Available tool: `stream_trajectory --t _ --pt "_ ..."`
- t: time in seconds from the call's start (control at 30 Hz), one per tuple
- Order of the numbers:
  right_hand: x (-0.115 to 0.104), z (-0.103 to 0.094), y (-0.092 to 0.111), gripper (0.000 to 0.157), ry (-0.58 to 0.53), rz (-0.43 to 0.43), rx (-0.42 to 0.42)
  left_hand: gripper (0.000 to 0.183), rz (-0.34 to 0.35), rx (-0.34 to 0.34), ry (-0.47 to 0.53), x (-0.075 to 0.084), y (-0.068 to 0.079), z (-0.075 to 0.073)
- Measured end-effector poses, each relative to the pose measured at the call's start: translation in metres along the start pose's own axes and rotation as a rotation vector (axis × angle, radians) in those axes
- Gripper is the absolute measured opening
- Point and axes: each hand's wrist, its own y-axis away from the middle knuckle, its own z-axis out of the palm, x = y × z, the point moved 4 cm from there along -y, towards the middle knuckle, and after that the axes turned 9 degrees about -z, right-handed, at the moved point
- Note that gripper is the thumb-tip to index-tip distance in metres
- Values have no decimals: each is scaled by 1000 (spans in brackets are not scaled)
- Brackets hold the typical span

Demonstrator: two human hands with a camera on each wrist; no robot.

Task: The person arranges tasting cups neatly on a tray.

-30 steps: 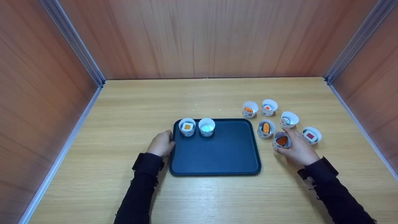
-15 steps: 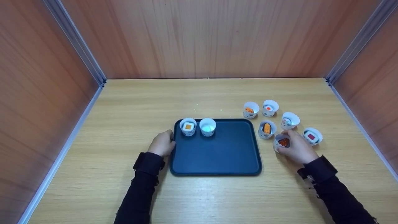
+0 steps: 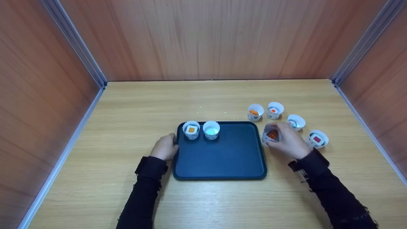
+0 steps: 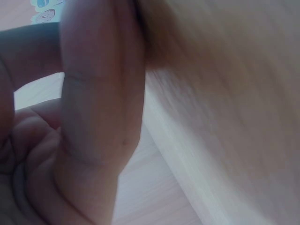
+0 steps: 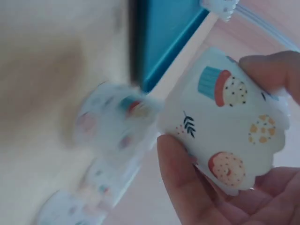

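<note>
My right hand [image 3: 291, 142] pinches a paper baking cup [image 5: 220, 117] with scalloped rim and cupcake and doughnut prints, thumb on one side and fingers on the other. Inside it lies a glossy red-orange piece [image 3: 272, 134], as the head view shows. The cup is up off the table, beside the right edge of a dark blue tray [image 3: 219, 159]. At that tray's left edge, my left hand [image 3: 164, 148] grips the rim with thumb and curled fingers. Two cups stand at the tray's back left: one [image 3: 191, 136] with a white and orange-yellow piece, one [image 3: 211, 135] with something pale blue-green.
Right of the tray stand more cups: one with orange bits [image 3: 255, 116], one with a white and red piece [image 3: 275, 114], one [image 3: 296, 119] partly behind my hand, and one with a white and dark red piece [image 3: 318, 140]. Wood panels [image 3: 210, 41] enclose the table.
My right hand has lifted the cup with the red-orange piece and carried it left toward the tray; it now covers the cup with the orange piece. My left hand stays at the tray's edge.
</note>
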Motion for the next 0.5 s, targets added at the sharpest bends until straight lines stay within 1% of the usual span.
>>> stream_trajectory --t 0.1,0.2,0.37,0.5 --pt "-12 9 -17 54 -28 -31 -5 4 7 3 4 -1 1 0" --pt "-24 19 -35 58 -44 -45 -23 5 11 7 5 -1 2 -1" --pt "-40 38 -62 61 -40 -51 -72 5 21 15 6 1 2 -2" --pt "-48 51 -79 61 -34 -59 -127 4 11 4 7 1 2 -2"
